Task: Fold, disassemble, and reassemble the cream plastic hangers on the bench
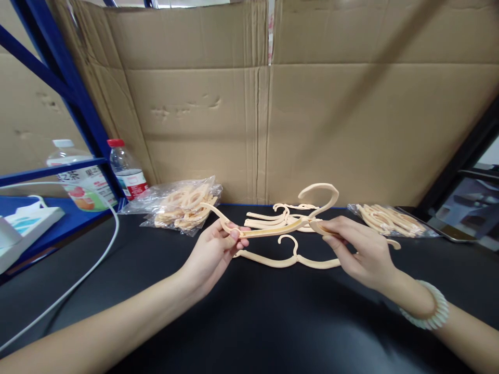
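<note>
A cream plastic clothes hanger (268, 232) with a curved hook is held up over the black table. My left hand (216, 249) pinches its left end, where a curved piece juts up and to the left. The fingers of my right hand (360, 249) close on its right arm, just beside the hook, and cover part of it. Below, another hanger (273, 259) lies on the table with its hook upward; its right end passes behind my right hand. Farther back, several more hangers (261, 221) lie together, partly hidden by the held one.
A clear bag of hanger parts (187, 205) lies back left, another bag (390, 221) back right. Two bottles, one with a red cap (127, 171), stand by a blue frame (78, 104). A white cable (105, 249) crosses the left side. Cardboard (202, 119) walls the back.
</note>
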Tool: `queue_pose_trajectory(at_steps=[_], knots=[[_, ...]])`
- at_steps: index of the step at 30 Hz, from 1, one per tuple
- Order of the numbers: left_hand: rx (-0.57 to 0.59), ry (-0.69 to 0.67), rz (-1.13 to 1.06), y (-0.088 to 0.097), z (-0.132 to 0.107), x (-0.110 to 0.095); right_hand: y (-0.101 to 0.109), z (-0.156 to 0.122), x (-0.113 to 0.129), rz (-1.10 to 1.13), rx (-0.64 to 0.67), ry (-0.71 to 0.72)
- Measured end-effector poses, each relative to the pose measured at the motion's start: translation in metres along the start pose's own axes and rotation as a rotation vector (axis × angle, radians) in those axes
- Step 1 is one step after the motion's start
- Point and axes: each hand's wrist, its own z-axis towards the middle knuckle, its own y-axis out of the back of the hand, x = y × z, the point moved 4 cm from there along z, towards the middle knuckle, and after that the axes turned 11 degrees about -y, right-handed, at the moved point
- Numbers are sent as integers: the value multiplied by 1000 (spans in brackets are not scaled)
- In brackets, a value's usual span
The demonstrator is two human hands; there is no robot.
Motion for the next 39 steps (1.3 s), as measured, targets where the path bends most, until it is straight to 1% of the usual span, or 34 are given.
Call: queue_pose_trajectory(at_steps=[3,5,8,12,14,17,19,20,21,23,24,25,26,27,28,29,30,32,34,36,38,39], knots=[[-40,-8,11,3,2,1,0,-1,4,-47,-25,6],[-65,-10,14,5,3,2,0,0,6,-62,-24,-17],[-73,-2,-15,5,4,4,0,1,4,-59,11,-103],[-31,7,-88,4,2,6,-3,1,-5,-25,52,-222],[-28,0,-103,3,2,5,-4,0,-9,-1,68,-264],[-59,20,-85,2,1,4,-7,1,-13,25,85,-302],[-57,67,-40,0,-2,7,-7,3,-15,54,97,-326],[-27,97,0,-1,-4,10,-7,4,-15,74,104,-340],[29,125,55,-4,-7,13,-7,5,-16,95,113,-355],[216,127,218,-10,-17,18,-7,6,-17,126,141,-384],[338,82,323,-14,-23,20,-7,6,-17,133,159,-395],[472,-7,438,-18,-30,21,-8,5,-18,133,183,-400],[603,-130,554,-23,-38,21,-9,5,-18,127,209,-402],[729,-256,642,-27,-46,21,-10,4,-18,118,232,-400],[829,-380,692,-31,-54,21,-12,3,-18,112,253,-396],[868,-493,715,-32,-60,21,-14,2,-17,111,279,-391],[881,-572,725,-33,-64,21,-16,0,-17,115,310,-387],[855,-656,757,-31,-66,21,-20,-3,-15,142,375,-388],[889,-678,872,-30,-64,22,-25,-5,-13,177,460,-407],[981,-695,1058,-29,-62,24,-29,-7,-11,183,554,-443],[1049,-704,1236,-28,-60,25,-31,-8,-10,142,653,-486],[1063,-702,1298,-28,-59,25,-31,-8,-9,106,697,-505]])
